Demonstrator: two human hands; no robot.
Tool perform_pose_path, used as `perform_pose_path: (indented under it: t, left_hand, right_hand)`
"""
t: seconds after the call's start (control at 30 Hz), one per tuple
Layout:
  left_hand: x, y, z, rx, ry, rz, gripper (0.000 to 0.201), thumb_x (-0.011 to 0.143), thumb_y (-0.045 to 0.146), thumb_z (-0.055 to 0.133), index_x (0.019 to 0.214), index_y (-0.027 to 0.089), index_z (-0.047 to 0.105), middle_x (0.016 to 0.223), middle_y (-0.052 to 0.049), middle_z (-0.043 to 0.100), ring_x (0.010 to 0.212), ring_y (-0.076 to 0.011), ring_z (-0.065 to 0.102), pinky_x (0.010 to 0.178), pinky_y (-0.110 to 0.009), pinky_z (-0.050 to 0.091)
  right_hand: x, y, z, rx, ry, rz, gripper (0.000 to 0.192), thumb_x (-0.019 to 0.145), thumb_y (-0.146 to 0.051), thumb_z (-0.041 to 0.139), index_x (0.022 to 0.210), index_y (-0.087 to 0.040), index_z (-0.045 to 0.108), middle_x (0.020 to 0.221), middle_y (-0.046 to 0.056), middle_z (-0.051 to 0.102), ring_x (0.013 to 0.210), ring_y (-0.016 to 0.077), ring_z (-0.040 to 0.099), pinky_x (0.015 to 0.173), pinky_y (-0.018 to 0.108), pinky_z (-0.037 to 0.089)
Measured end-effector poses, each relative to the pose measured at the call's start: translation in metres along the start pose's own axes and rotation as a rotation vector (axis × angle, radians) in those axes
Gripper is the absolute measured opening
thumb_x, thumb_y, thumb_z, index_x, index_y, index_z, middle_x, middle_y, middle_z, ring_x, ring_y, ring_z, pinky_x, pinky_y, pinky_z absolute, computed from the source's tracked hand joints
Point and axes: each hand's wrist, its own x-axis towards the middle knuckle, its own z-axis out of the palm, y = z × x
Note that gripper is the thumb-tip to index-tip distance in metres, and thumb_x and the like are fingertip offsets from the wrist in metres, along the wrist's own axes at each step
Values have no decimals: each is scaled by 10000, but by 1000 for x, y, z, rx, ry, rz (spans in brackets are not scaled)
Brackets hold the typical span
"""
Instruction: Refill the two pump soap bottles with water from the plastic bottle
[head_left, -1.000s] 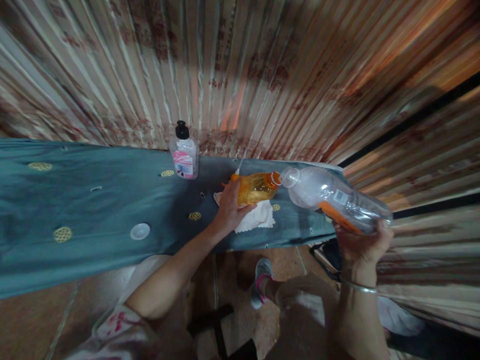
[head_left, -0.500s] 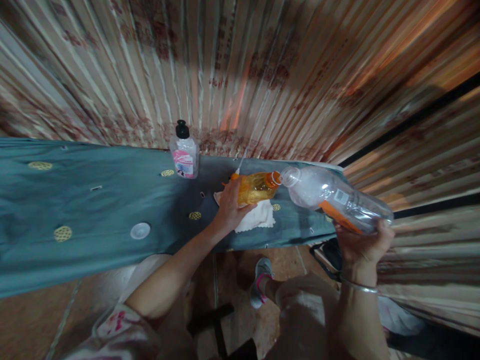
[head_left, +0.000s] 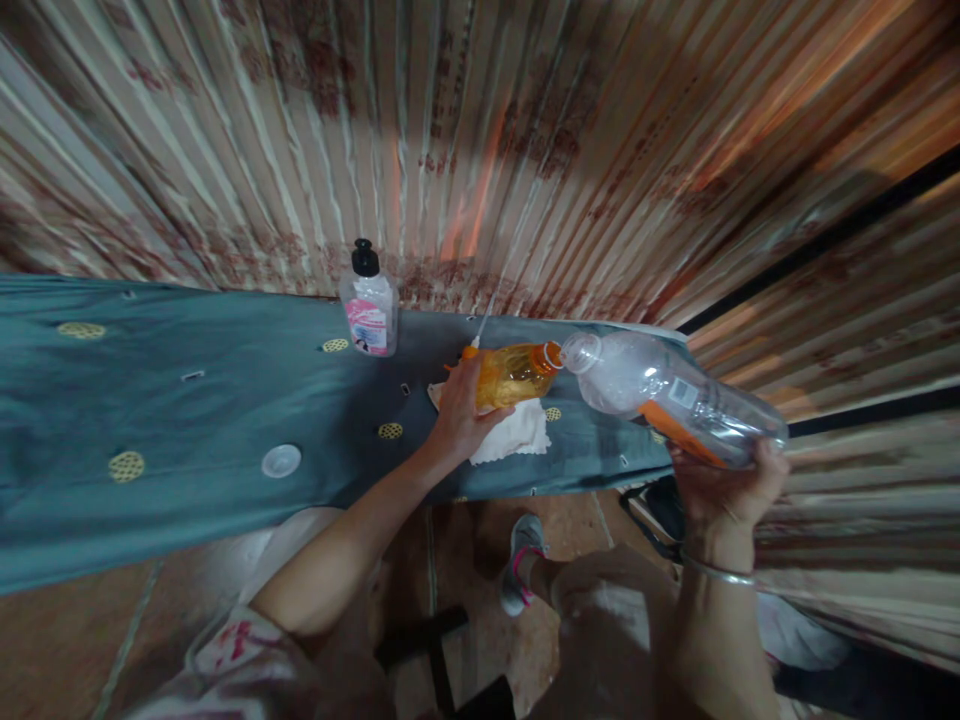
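My left hand (head_left: 461,412) is wrapped round an amber bottle (head_left: 517,375), whose open mouth points right. My right hand (head_left: 724,480) grips the base end of a large clear plastic bottle (head_left: 675,385) with an orange label, tilted so its neck points left and down. The two bottle mouths meet, or nearly so; I cannot tell whether liquid passes between them. Under the amber bottle lies a white cloth (head_left: 514,435). Beside my left fingers is a small orange piece (head_left: 470,352) with a thin pale tube (head_left: 487,318).
On the green patterned cloth (head_left: 225,420) stand a clear bottle (head_left: 371,315) with a black cap and pink label, and a white round lid (head_left: 281,461) lying flat. A pleated curtain (head_left: 420,150) hangs behind. A dark bag (head_left: 660,510) is below on the right.
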Motion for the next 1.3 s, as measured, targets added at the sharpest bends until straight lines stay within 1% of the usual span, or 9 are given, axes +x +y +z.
perform_pose_path:
  t: [0.1, 0.23, 0.37, 0.5, 0.6, 0.8, 0.97, 1.17, 1.3]
  left_hand:
    - [0, -1, 0, -1, -7, 6, 836, 800, 568, 768, 1455, 208, 394, 1407, -181, 571, 1313, -357, 559, 1109, -542, 456]
    - [0, -1, 0, 17, 1, 7, 829, 800, 597, 757, 1449, 229, 397, 1410, -166, 573, 1318, -345, 559, 1118, -533, 448]
    - [0, -1, 2, 37, 9, 8, 832, 806, 609, 743, 1454, 228, 387, 1419, -171, 566, 1331, -347, 550, 1127, -535, 438]
    - [-1, -3, 2, 24, 3, 19, 838, 819, 638, 713, 1460, 222, 371, 1419, -178, 563, 1337, -347, 546, 1131, -533, 434]
    - [-1, -3, 1, 14, -4, 8, 844, 809, 640, 723, 1458, 223, 380, 1410, -177, 565, 1327, -351, 550, 1124, -535, 440]
    - [0, -2, 0, 11, -11, -1, 837, 804, 622, 738, 1452, 217, 397, 1392, -172, 574, 1303, -350, 564, 1109, -532, 454]
    - [-1, -3, 1, 6, 15, 47, 826, 827, 616, 718, 1460, 206, 380, 1391, -184, 573, 1304, -352, 566, 1116, -540, 449]
    - [-1, -1, 1, 27, -14, 26, 827, 826, 587, 737, 1464, 223, 357, 1398, -172, 570, 1317, -346, 561, 1108, -539, 463]
    - [0, -1, 1, 33, -9, 37, 819, 827, 610, 723, 1455, 220, 372, 1385, -171, 579, 1302, -347, 571, 1104, -541, 467]
  right_hand:
    - [0, 0, 0, 12, 1, 1, 444, 567, -430, 738, 985, -285, 689, 1050, -10, 729, 915, 204, 688, 604, 286, 556]
    - [0, 0, 0, 2, -32, -3, 456, 565, -439, 739, 985, -271, 688, 1051, 0, 718, 888, 206, 687, 611, 299, 557]
    - [0, 1, 3, 22, 14, -13, 463, 538, -437, 733, 959, -249, 687, 1091, 20, 717, 939, 219, 682, 600, 281, 551]
    - [0, 0, 7, 46, 30, -19, 534, 508, -425, 735, 1011, -253, 680, 1096, 33, 722, 1013, 254, 673, 600, 283, 549]
    - [0, 0, 7, 44, 48, -5, 564, 493, -414, 733, 1034, -266, 677, 1114, 28, 719, 992, 254, 675, 574, 276, 530]
    - [-1, 0, 6, 11, 4, -30, 475, 539, -437, 712, 987, -280, 692, 1140, 8, 711, 839, 190, 668, 534, 254, 490]
    - [-1, -1, 7, 20, 14, -32, 476, 522, -424, 721, 970, -265, 695, 1117, 16, 716, 919, 214, 678, 582, 271, 529]
    - [1, 1, 4, 33, 18, -39, 429, 536, -418, 713, 940, -279, 686, 1101, -3, 718, 938, 223, 697, 596, 293, 553]
    - [0, 1, 4, 56, 59, -14, 512, 512, -409, 728, 1001, -268, 679, 1128, 18, 711, 1001, 244, 685, 602, 286, 551]
